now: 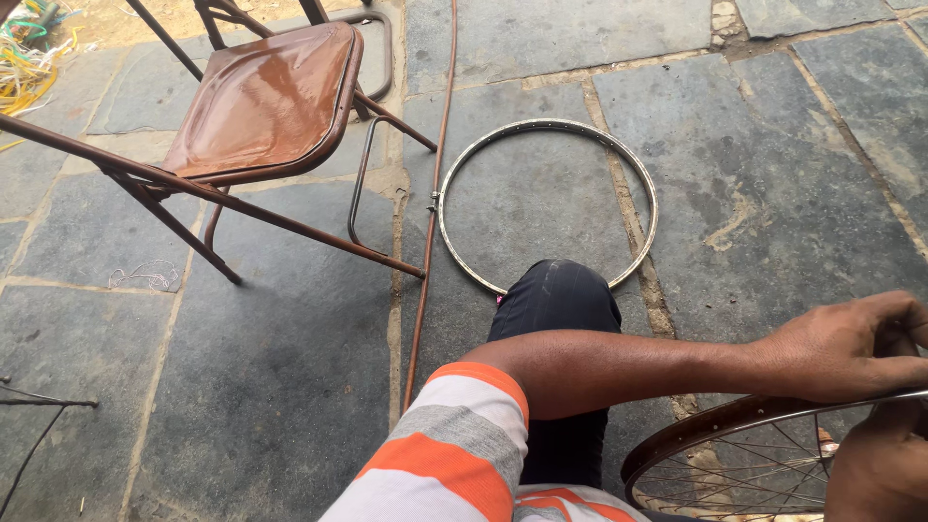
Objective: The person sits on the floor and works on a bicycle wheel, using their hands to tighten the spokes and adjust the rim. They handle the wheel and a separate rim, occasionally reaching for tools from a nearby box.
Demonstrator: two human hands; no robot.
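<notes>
Below the bare rim (pixel 547 205) on the stone floor (pixel 793 174), a spoked wheel (pixel 744 454) sits under both hands: left hand (pixel 851 350) grips its rim; right hand (pixel 884 464), half cropped, seemingly holds it too.

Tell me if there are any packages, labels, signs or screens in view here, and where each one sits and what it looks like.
None in view: no package, label, sign or screen.
What shows instead: a brown metal folding chair upper left, a bare silver wheel rim flat on the grey stone paving, and a spoked bicycle wheel lower right, with the left hand resting on its rim.
</notes>
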